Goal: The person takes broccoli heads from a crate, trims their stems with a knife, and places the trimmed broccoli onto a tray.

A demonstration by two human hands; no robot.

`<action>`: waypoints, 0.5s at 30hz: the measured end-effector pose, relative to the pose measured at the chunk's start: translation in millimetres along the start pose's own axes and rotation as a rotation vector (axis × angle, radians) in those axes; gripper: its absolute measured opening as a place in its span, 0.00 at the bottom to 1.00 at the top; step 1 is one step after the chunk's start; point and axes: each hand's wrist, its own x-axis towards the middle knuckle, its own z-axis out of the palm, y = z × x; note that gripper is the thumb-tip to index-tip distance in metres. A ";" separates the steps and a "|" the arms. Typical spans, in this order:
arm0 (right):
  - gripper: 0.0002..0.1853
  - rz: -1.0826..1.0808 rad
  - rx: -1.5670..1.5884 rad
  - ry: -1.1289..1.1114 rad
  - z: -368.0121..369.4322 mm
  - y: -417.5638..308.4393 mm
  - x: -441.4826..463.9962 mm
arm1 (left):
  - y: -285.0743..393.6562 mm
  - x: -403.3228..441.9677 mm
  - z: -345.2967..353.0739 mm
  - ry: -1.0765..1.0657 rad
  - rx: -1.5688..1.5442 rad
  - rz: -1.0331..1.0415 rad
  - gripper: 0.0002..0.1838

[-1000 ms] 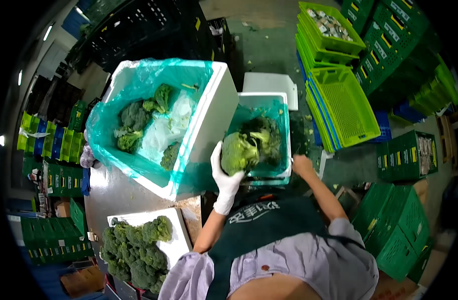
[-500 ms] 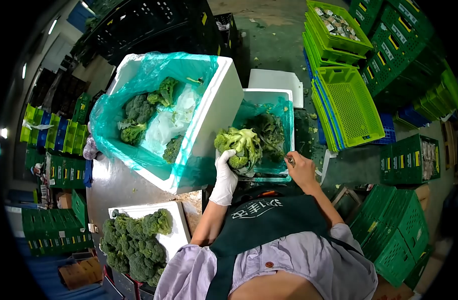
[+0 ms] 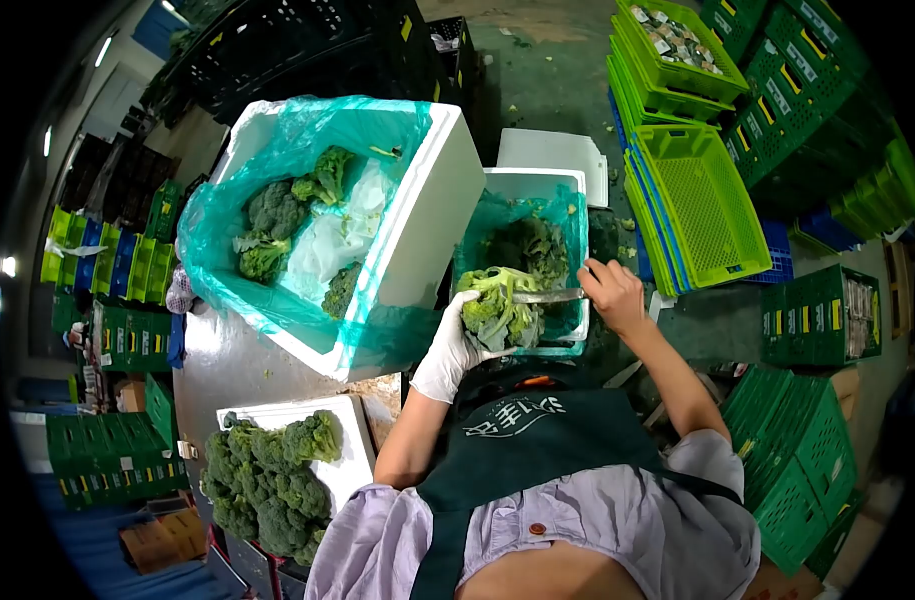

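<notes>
My left hand point(image 3: 447, 352), in a white glove, is closed around a head of broccoli point(image 3: 489, 300) with its stalks turned up. My bare right hand point(image 3: 615, 294) grips a knife point(image 3: 549, 296), whose blade lies against the broccoli's stalks. Both hands are over a white foam box point(image 3: 579, 215) lined with green plastic, with leafy trimmings point(image 3: 533, 248) inside. To the left, a larger foam box point(image 3: 445, 170), also lined with green plastic, holds several broccoli heads point(image 3: 277, 212). A pile of broccoli point(image 3: 272, 480) rests on a white foam lid point(image 3: 352, 440).
A metal table point(image 3: 209, 370) carries the larger box and the pile. Bright green crates point(image 3: 692, 205) are stacked at the right, with dark green crates point(image 3: 802, 440) nearer me. Black crates point(image 3: 307, 50) stand behind. Scraps litter the green floor point(image 3: 552, 85).
The knife has swung from beside the box onto the broccoli's stalks. My left hand has shifted slightly right and turned the broccoli; my right hand has risen a little.
</notes>
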 end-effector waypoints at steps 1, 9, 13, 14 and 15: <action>0.13 -0.046 -0.038 0.024 -1.7 0.4 7.6 | -1.2 -0.3 -0.3 -0.021 0.045 -0.026 0.33; 0.07 0.283 0.042 -0.363 58.8 -10.2 -8.0 | -26.9 49.1 -28.6 0.135 -0.071 0.171 0.32; 0.12 0.812 0.091 -0.623 98.5 34.0 -81.2 | -27.5 7.8 2.3 0.384 0.025 0.540 0.35; 0.14 0.888 0.136 -0.684 92.0 37.0 -78.3 | -23.1 10.0 -1.6 0.307 0.036 0.671 0.36; 0.17 0.969 0.184 -0.768 75.8 32.3 -79.0 | -25.2 11.4 -12.6 0.244 0.045 0.784 0.37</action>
